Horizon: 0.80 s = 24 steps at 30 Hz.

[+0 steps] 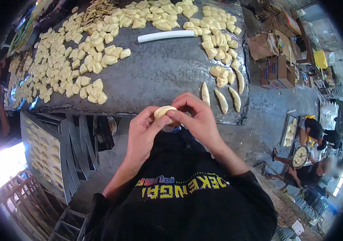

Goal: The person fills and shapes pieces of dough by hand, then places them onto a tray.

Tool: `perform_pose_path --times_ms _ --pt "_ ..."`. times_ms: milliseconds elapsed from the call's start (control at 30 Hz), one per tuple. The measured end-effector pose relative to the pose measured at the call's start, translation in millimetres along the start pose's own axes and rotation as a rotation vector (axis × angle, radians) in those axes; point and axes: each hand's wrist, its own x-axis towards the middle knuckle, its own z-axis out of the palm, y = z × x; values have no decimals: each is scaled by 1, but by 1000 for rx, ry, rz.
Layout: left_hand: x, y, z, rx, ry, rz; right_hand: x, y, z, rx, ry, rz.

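At the table (159, 72), left grip (141, 129) and right grip (199, 116) both pinch one dough piece (163, 111)

The dough (163, 111) is pale yellow, the rod (166, 36) white.

White glare (3, 165) burns at lower left, while fisheye distortion bends the dark-rimmed edges.

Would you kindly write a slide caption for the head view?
Left hand and right hand hold one dough piece beside a table bearing many dough lumps and a white rod.
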Motion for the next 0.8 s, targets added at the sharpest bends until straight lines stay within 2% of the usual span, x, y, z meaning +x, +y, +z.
perform_pose_path --times_ms 67,133,167,200,233,267,300,400,533,633,733,800 --pt "8 7 -7 -18 34 9 7 0 16 102 17 50" --pt "19 14 -19 -43 70 16 16 -7 34 123 165 -62" --pt "25 14 -29 69 102 82 20 3 38 -30 178 -125" --pt "33 18 -36 179 132 150 28 1 45 -34 182 -122" --pt "38 25 -45 175 128 144 35 -1 52 141 236 10" --pt "43 35 -53 63 95 1 43 -3 58 315 291 144" --pt "48 42 -62 -47 61 -144 50 -4 61 311 299 151" --pt "67 48 -86 -147 61 -195 70 -5 66 310 354 296" --pt "83 47 -102 -198 6 -211 84 2 72 230 357 322" --pt "93 33 -126 157 -29 -227 78 19 59 159 390 391" --pt "95 17 -121 198 -12 -189 64 31 51 103 438 478" --pt "95 6 -113 123 -45 -234 55 40 49 147 459 444"
